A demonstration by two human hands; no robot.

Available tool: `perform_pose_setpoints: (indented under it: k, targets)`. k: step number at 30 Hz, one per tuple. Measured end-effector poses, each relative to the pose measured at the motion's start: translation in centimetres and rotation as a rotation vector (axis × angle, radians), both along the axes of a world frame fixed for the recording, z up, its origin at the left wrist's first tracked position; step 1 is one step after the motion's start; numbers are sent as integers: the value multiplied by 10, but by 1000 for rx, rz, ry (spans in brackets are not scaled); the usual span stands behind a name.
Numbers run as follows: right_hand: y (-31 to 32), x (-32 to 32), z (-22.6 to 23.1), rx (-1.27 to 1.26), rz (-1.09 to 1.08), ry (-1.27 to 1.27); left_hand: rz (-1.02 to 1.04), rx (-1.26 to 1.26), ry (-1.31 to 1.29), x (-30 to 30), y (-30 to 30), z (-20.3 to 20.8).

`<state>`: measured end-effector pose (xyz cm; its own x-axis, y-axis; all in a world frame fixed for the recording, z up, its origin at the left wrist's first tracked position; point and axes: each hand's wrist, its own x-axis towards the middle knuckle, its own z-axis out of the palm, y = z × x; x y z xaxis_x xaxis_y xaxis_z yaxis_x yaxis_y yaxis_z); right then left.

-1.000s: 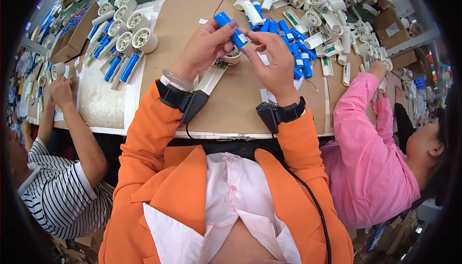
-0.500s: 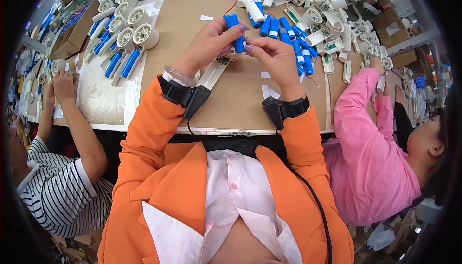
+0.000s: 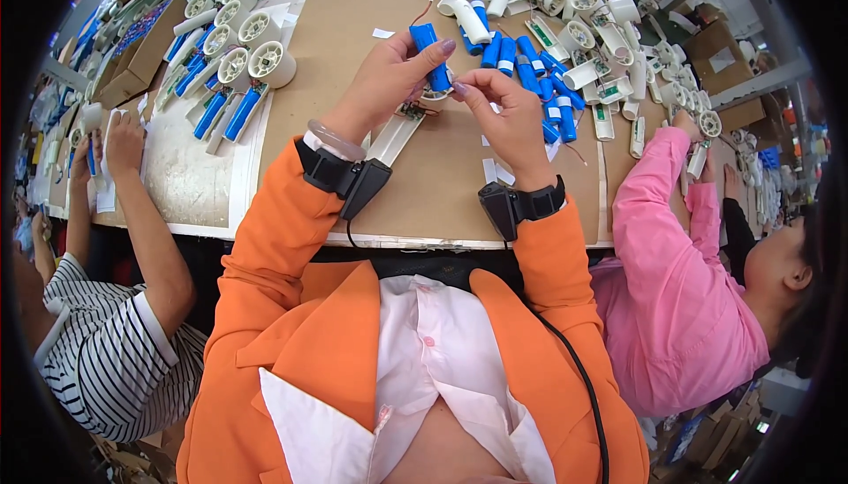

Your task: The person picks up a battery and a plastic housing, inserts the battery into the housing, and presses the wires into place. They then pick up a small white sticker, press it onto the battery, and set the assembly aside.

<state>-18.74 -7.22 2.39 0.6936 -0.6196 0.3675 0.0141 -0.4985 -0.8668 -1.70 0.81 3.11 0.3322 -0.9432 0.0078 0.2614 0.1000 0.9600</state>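
Observation:
My left hand [image 3: 382,85] holds a blue cylindrical battery pack [image 3: 427,49] between thumb and fingers, tilted over the table. A thin red wire [image 3: 424,11] rises from its upper end. Close to the pack's lower end, my right hand [image 3: 511,120] pinches a small white piece [image 3: 452,83], too small to make out fully. Beneath my hands lies an open white plastic housing [image 3: 393,141] with a round head, a circuit board and wires, partly hidden by my left hand and the pack.
Several blue battery packs [image 3: 530,64] are heaped beyond my right hand, among white housings [image 3: 609,38]. Finished-looking rows of round-headed housings [image 3: 270,64] stand at left. White paper slips [image 3: 496,171] lie on the brown board [image 3: 327,51]. Co-workers sit on both sides, one in a pink sleeve [image 3: 654,184].
My right fingers have drawn slightly down and away from the battery pack's lower end. My left hand keeps its grip. The left co-worker's hands have shifted.

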Motion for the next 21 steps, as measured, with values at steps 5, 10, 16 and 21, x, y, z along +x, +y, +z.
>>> perform_pose_setpoints:
  k: [5,10,16,21]
  targets:
    - [3,1,2,-124,-55,43,48,16,-144,-2,-1,0]
    - [1,3,0,-301,-90,71,103,17,-210,-6,-2,-2]
    - [-3,2,-4,-133,-128,34,-46,36,-96,-6,0,2]
    - [-3,1,0,-66,-53,-71,-1,3,-35,-8,1,3]
